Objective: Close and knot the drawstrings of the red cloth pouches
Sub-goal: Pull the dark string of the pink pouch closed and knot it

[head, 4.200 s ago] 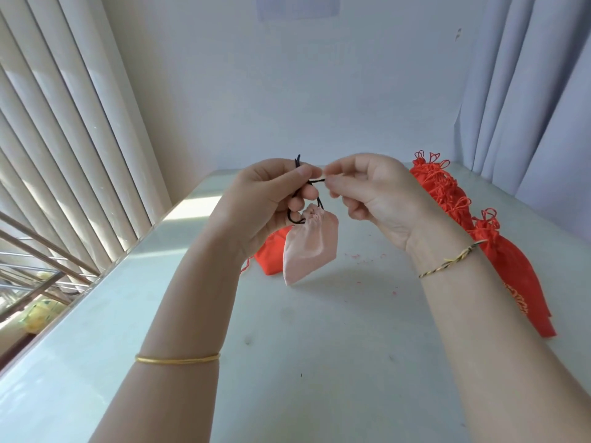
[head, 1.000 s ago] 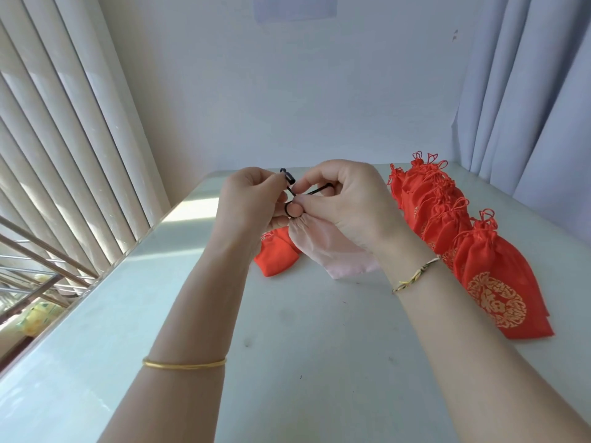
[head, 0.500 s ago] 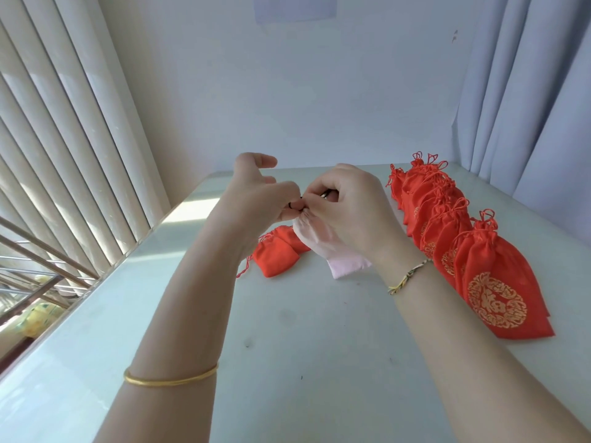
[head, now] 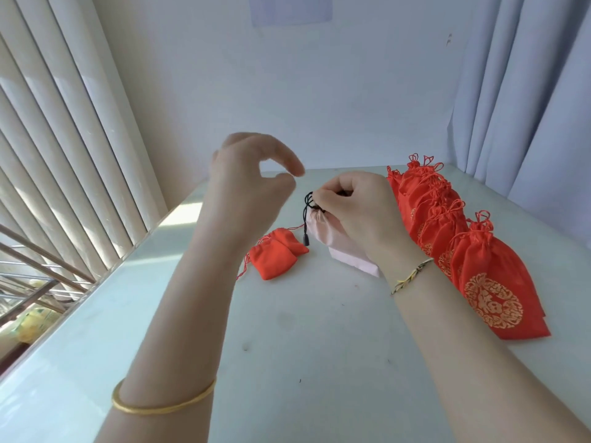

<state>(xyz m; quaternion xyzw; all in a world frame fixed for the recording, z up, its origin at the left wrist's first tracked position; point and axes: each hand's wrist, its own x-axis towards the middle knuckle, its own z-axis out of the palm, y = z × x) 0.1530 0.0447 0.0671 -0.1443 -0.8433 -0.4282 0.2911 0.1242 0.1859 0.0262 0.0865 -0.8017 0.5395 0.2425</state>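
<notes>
A pale pink pouch (head: 343, 247) with a black drawstring (head: 306, 215) lies tilted at the table's middle. My right hand (head: 355, 209) pinches its gathered neck and the cord; one cord end hangs loose on the left. My left hand (head: 246, 190) is lifted above and left of the pouch, with its fingers loosely curved and holding nothing. Two small plain red pouches (head: 276, 254) lie just left of the pink one. A row of several red pouches with gold print (head: 489, 279), their drawstrings tied, runs along the right side.
The pale table (head: 287, 346) meets a white wall at the back. Vertical blinds (head: 64, 155) and a window rail line the left edge. Grey curtains (head: 527, 107) hang at the right, behind the row of pouches.
My left hand has let go of the black cord and risen up and to the left. My right hand keeps its pinch on the pink pouch's neck.
</notes>
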